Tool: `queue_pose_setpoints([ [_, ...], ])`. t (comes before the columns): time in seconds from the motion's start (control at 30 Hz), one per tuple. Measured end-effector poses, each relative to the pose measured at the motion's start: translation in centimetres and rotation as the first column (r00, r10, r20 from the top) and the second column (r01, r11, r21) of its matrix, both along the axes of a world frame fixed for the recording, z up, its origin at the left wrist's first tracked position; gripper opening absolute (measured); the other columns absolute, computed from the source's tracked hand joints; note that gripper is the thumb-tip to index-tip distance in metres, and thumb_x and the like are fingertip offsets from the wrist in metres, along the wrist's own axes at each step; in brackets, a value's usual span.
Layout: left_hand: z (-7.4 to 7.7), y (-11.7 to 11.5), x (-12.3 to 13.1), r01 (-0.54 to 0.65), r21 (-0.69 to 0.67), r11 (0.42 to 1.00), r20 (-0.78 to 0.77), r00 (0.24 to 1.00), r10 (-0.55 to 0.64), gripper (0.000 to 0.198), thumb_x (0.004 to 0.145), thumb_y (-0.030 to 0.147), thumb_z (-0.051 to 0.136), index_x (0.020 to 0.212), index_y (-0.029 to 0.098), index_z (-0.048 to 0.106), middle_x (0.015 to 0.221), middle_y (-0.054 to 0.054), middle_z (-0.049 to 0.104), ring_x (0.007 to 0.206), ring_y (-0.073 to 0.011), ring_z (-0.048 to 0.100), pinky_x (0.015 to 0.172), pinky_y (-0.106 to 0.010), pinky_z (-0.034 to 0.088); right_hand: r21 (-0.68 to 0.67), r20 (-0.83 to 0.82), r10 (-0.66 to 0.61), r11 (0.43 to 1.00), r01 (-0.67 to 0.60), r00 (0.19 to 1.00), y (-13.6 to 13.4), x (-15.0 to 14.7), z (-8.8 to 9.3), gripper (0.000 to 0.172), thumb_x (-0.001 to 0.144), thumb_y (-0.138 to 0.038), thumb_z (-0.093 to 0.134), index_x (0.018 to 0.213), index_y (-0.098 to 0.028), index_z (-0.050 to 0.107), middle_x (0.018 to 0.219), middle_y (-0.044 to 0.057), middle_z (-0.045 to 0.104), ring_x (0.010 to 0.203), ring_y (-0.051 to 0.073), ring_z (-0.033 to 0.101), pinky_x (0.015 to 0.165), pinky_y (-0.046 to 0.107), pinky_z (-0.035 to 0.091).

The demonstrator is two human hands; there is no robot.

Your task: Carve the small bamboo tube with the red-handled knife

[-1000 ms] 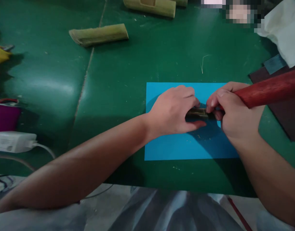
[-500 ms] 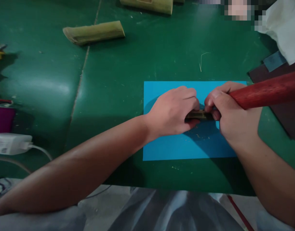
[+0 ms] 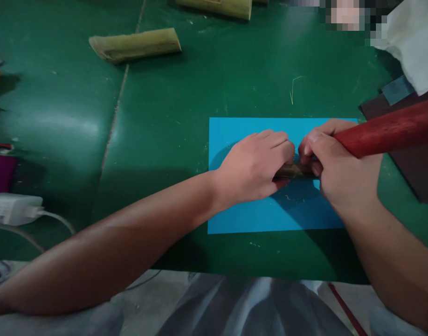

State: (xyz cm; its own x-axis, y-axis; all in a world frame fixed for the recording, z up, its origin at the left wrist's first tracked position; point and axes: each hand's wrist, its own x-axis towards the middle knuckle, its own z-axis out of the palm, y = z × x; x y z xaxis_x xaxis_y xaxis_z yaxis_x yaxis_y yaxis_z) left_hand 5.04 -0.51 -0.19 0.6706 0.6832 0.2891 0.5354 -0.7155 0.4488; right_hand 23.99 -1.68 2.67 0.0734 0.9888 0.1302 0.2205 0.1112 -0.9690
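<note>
Over a sheet of blue paper (image 3: pixel 231 219), my left hand (image 3: pixel 258 163) is closed around a short piece of bamboo (image 3: pixel 298 171). Only its middle shows between the two hands. My right hand (image 3: pixel 343 163) grips a tool with a thick red wooden handle (image 3: pixel 396 128), which slants up to the right past the wrist. The tool's working end is hidden by my fingers, close to the bamboo. My right fingertips touch or nearly touch the bamboo's right end. Small shavings lie on the paper below it.
A cut bamboo piece (image 3: pixel 140 45) lies at the upper left of the green table (image 3: pixel 158 112), and a larger bamboo section (image 3: pixel 221 6) at the far edge. A white charger (image 3: pixel 14 208) with a cable sits left. Dark flat sheets (image 3: pixel 413 163) and white cloth (image 3: pixel 417 46) are right.
My left hand has shifted slightly right and toward me along with the bamboo. The right hand and red-handled tool have barely moved. The camera view has shifted a little.
</note>
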Motion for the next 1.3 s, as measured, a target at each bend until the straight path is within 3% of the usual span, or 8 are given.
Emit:
queue_pose_setpoints([
  [0.17, 0.2, 0.0, 0.1, 0.006, -0.017, 1.0, -0.016, 1.0, -0.007, 0.012, 0.098, 0.021, 0.073, 0.108, 0.022, 0.067, 0.106, -0.007, 0.076, 0.101, -0.0276, 0.074, 0.083, -0.04, 0.052, 0.001, -0.009, 0.005, 1.0, -0.005, 1.0, -0.2, 0.0, -0.2, 0.036, 0.093, -0.027, 0.081, 0.062, -0.028, 0.061, 0.06, -0.003, 0.055, 0.055, 0.015, 0.046, 0.054, 0.035, 0.041],
  [0.33, 0.0, 0.2, 0.0, 0.023, -0.004, 1.0, 0.008, 1.0, -0.023, 0.014, 0.096, 0.018, 0.071, 0.108, 0.021, 0.066, 0.107, -0.008, 0.077, 0.099, -0.027, 0.074, 0.082, -0.039, 0.051, -0.01, -0.023, 0.018, 1.0, -0.018, 1.0, -0.4, 0.0, 0.0, 0.036, 0.095, -0.028, 0.08, 0.064, -0.028, 0.063, 0.061, -0.003, 0.058, 0.055, 0.016, 0.051, 0.056, 0.035, 0.046],
  [0.67, -0.3, 0.4, 0.1, -0.025, -0.017, 1.0, -0.024, 0.999, 0.025, 0.015, 0.1, 0.03, 0.077, 0.107, 0.022, 0.067, 0.104, -0.008, 0.076, 0.101, -0.0275, 0.073, 0.083, -0.039, 0.053, 0.006, 0.019, -0.033, 0.999, 0.033, 0.999, 0.1, -0.8, 0.1, 0.032, 0.088, -0.026, 0.077, 0.061, -0.03, 0.062, 0.063, -0.002, 0.055, 0.065, 0.019, 0.056, 0.069, 0.039, 0.052],
  [0.87, -0.1, 0.8, 0.3, -0.095, -0.069, 0.993, -0.042, 0.995, 0.092, 0.017, 0.1, 0.037, 0.074, 0.093, 0.021, 0.07, 0.091, -0.008, 0.073, 0.09, -0.0261, 0.071, 0.077, -0.041, 0.051, 0.08, 0.088, -0.059, 0.995, 0.052, 0.994, 0.3, -1.6, -0.2, 0.03, 0.085, -0.021, 0.072, 0.06, -0.031, 0.059, 0.064, -0.002, 0.056, 0.065, 0.019, 0.053, 0.078, 0.042, 0.056],
  [1.0, 0.0, 1.1, 0.3, -0.078, -0.111, 0.991, -0.013, 0.997, 0.078, 0.018, 0.095, 0.036, 0.079, 0.089, 0.022, 0.071, 0.087, -0.006, 0.071, 0.087, -0.0254, 0.07, 0.077, -0.04, 0.053, 0.074, 0.078, -0.059, 0.996, 0.053, 0.995, 0.3, -1.4, -0.1, 0.038, 0.086, -0.019, 0.077, 0.057, -0.031, 0.057, 0.06, -0.002, 0.053, 0.061, 0.02, 0.05, 0.074, 0.042, 0.054],
  [1.17, 0.1, 1.2, 0.2, -0.082, -0.164, 0.983, -0.06, 0.996, 0.073, 0.022, 0.095, 0.039, 0.085, 0.091, 0.02, 0.074, 0.091, -0.006, 0.072, 0.093, -0.026, 0.072, 0.081, -0.038, 0.055, 0.01, -0.029, -0.038, 0.999, 0.039, 0.999, 0.5, -1.1, 0.2, 0.04, 0.08, -0.01, 0.069, 0.049, -0.03, 0.053, 0.052, -0.002, 0.05, 0.051, 0.017, 0.045, 0.052, 0.038, 0.038],
  [1.3, 0.4, 1.1, 0.2, -0.074, -0.173, 0.982, -0.09, 0.994, 0.059, 0.02, 0.097, 0.038, 0.083, 0.095, 0.019, 0.075, 0.099, -0.009, 0.074, 0.103, -0.0284, 0.074, 0.086, -0.038, 0.057, 0.028, -0.093, -0.074, 0.997, 0.077, 0.993, 0.9, -1.0, -0.2, 0.036, 0.082, -0.009, 0.068, 0.054, -0.029, 0.06, 0.055, -0.003, 0.055, 0.053, 0.017, 0.053, 0.054, 0.036, 0.043],
])
